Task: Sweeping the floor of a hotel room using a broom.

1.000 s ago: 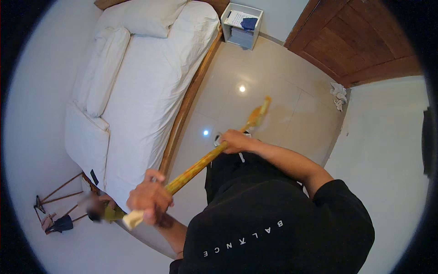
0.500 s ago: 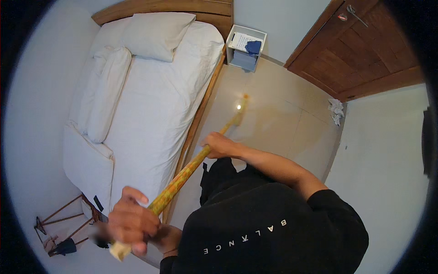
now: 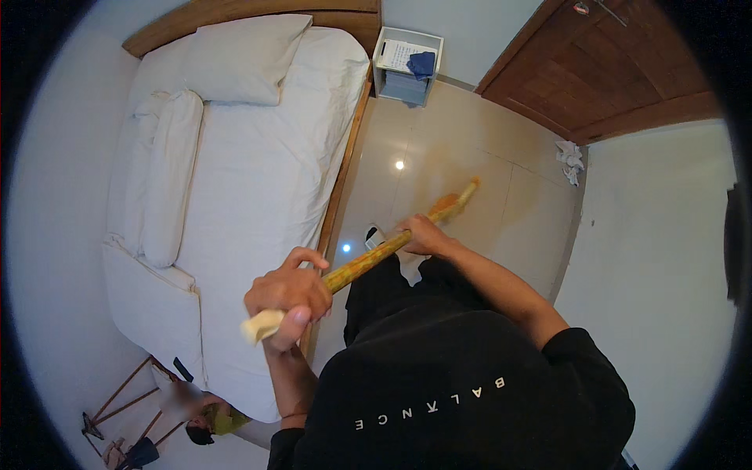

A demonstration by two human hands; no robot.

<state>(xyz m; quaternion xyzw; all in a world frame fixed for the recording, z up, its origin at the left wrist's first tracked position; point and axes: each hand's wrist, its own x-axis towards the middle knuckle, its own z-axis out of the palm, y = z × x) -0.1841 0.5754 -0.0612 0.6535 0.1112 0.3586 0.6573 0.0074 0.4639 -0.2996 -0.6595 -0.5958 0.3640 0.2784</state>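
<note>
As both of our hands line up on one shaft, we hold a yellow mottled pole that slants from eight o'clock up toward two o'clock above the pale tiled floor. Our left hand wraps the upper shaft beside its pale end piece, one finger lifted; our right hand closes around it farther along. Toward two o'clock the orange-yellow far end is blurred, and we cannot tell whether it touches the tiles. We judge the pole light and stiff, perhaps slightly slippery, hardly fragile, and apt to swing wide at its far end. It is best gripped just short of the end piece and again well down the shaft. At ten o'clock stands a white-sheeted bed; at twelve, a small white cabinet.
</note>
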